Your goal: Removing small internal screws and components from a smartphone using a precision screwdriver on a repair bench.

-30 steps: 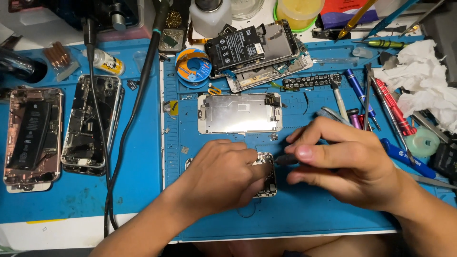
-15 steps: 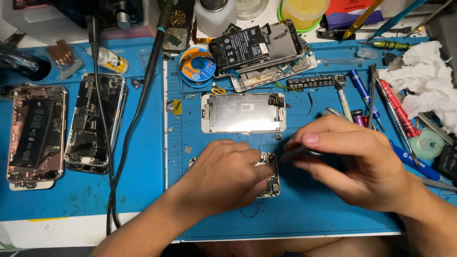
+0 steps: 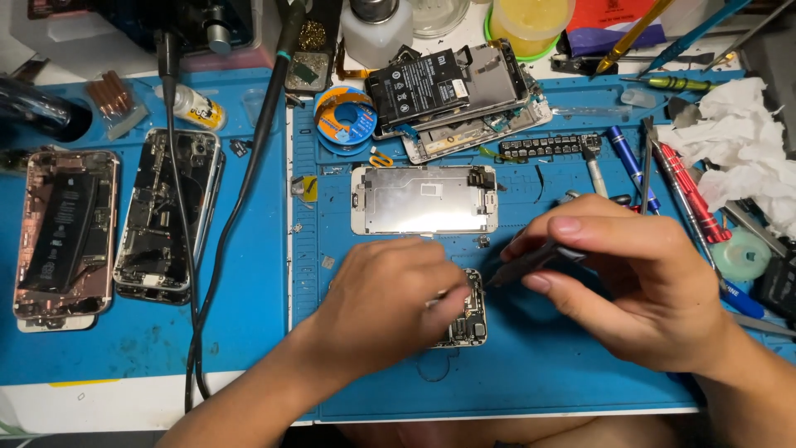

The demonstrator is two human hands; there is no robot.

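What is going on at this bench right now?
A person is working on an opened phone lying on a blue mat. The left hand lies over the phone and steadies it, while the right hand points a thin dark tool at its upper edge. A silver screen plate lies just beyond, and two more opened phones sit at the left.
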